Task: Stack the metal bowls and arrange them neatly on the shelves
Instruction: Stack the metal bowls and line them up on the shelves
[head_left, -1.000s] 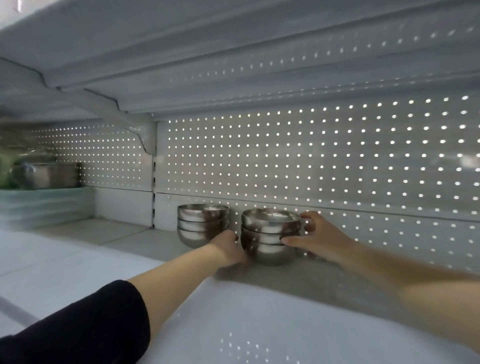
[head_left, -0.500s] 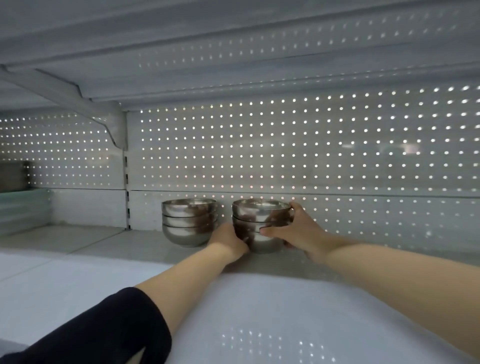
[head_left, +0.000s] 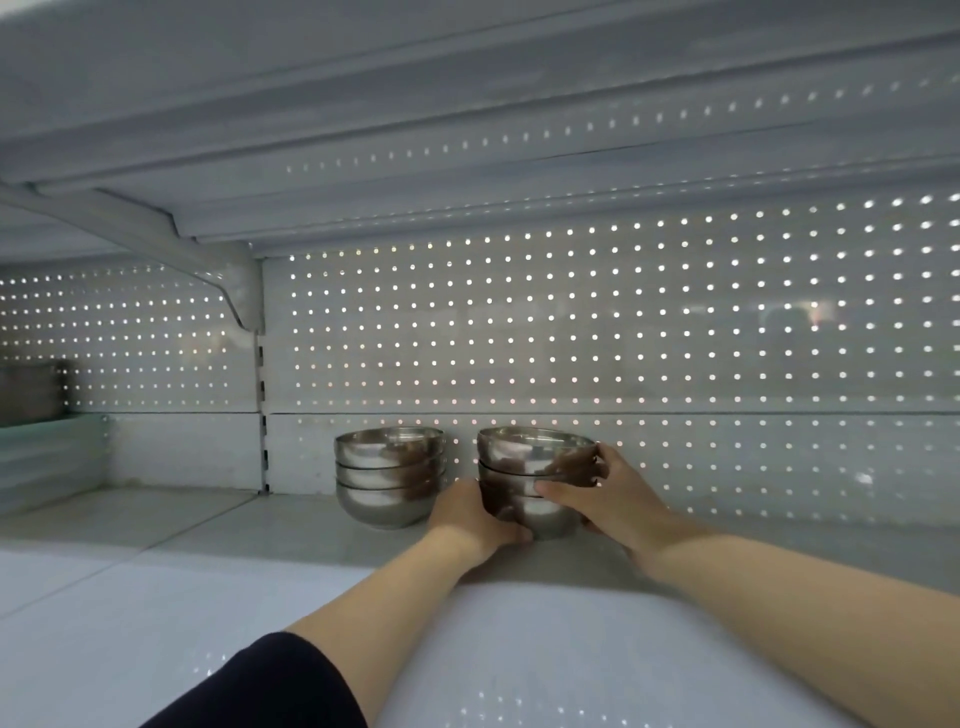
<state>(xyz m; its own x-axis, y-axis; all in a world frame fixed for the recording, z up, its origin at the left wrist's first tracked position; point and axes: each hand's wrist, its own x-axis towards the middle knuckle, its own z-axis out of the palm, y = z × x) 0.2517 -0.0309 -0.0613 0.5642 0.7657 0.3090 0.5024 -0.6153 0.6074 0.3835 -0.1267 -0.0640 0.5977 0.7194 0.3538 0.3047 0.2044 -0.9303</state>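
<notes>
Both hands clasped the right stack of metal bowls at the far edge of the shelf.

The right stack of bowls (head_left: 535, 480) stood on the shelf (head_left: 291, 525) close to the perforated back panel (head_left: 623, 338), just right of the left stack of bowls (head_left: 389, 475), with a narrow gap between the two. The left hand (head_left: 470, 514) cupped the stack's lower left side, its fingers hidden behind the metal and only the thumb tip showing under the base. The right hand (head_left: 613, 499) gripped the right side, its thumb (head_left: 553, 488) lying across the near face at the middle bowl and its fingers (head_left: 597, 457) curled round the far side just under the top rim. A dark sleeve (head_left: 270, 686) covered the left upper arm. At the far left, a blurred metal container (head_left: 31, 395) sat on a pale stack.
</notes>
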